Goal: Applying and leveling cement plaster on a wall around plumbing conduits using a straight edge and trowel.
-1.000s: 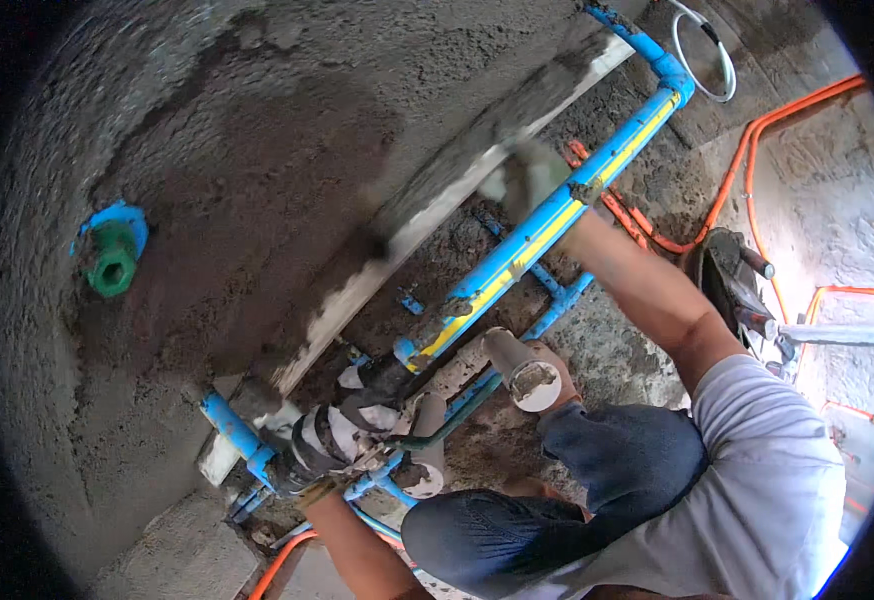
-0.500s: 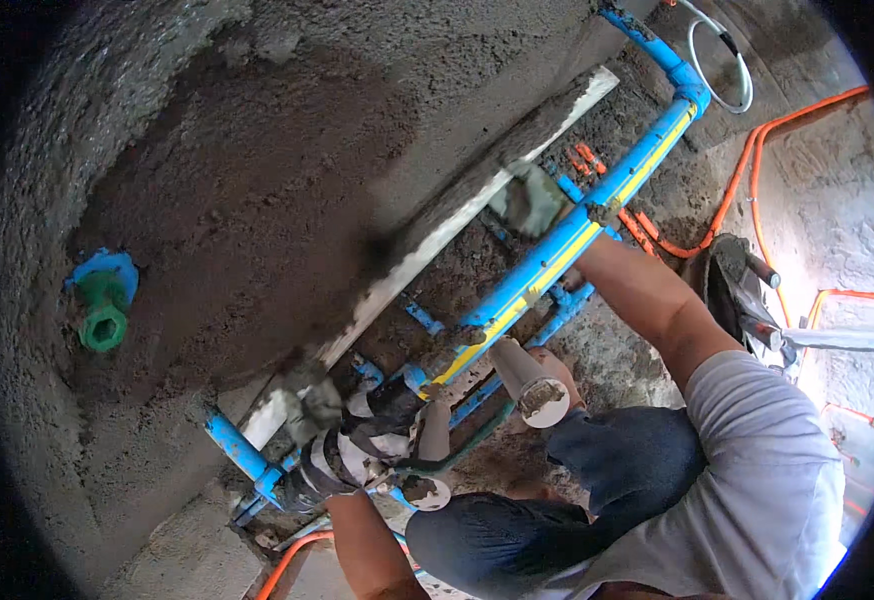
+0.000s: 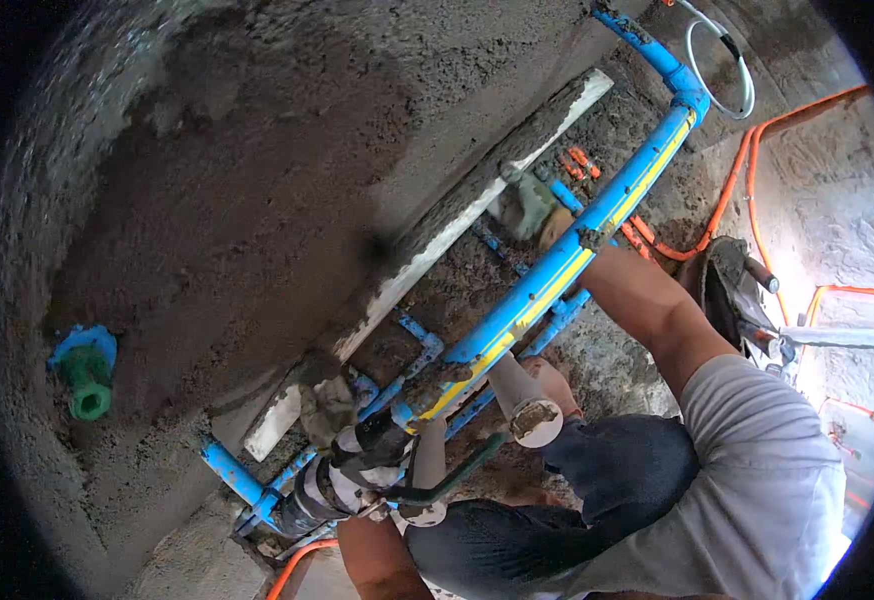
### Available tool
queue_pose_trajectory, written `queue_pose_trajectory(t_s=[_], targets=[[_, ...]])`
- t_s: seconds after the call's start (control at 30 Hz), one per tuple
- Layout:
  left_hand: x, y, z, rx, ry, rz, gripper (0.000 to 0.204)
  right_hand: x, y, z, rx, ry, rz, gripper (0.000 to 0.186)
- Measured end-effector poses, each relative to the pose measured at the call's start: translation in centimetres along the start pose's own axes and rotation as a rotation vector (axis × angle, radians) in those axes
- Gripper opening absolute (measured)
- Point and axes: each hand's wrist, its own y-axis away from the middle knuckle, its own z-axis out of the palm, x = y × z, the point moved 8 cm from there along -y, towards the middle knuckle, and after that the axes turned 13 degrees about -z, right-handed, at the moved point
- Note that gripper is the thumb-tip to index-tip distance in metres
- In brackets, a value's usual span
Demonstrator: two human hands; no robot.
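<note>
A long, mortar-smeared straightedge (image 3: pixel 427 255) lies slantwise along the wet plastered wall (image 3: pixel 247 200). My left hand (image 3: pixel 327 408), in a dirty glove, is closed on its lower-left part. Farther up and to the right, my gloved right hand (image 3: pixel 524 205) grips the same straightedge, its wrist passing behind a thick blue pipe with a yellow stripe (image 3: pixel 547 280). The fingers' far sides are hidden behind the straightedge and pipes. Below my left hand sits a wrapped fitting (image 3: pixel 342 482) with a green lever (image 3: pixel 447 478).
A green threaded fitting with a blue collar (image 3: pixel 87 385) sticks out of the wall at left. Two pale cylinders, one a capped pipe (image 3: pixel 532 410), stand by my knees. Orange conduits (image 3: pixel 752 190) run along the right, near a dark bucket-like container (image 3: pixel 722 290).
The straightedge's lower end and my left hand have shifted slightly right and down. My right hand stays at about the same spot. The green fitting appears lower in the picture.
</note>
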Motion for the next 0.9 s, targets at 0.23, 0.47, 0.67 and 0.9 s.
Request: queue_pose_trajectory(t_s=[0.23,0.47,0.67,0.9], targets=[[0.3,0.6,-1.6,0.029,0.016,-0.016,0.036,3.2,2.9,0.4,0.059,0.005,0.082,0.020],[-0.7,0.2,-1.4,0.014,0.064,-0.042,0.033,-0.1,-1.4,-4.5,0.169,0.109,0.080,0.018],[0.0,-2.6,-0.2,-0.061,0.140,-0.025,0.032,-1.9,-1.1,-6.1,0.349,0.241,0.064,0.018],[2.3,-5.7,-1.1,-0.097,0.279,-0.011,0.031,1.1,3.5,1.5,0.214,-0.019,0.181,0.018]])
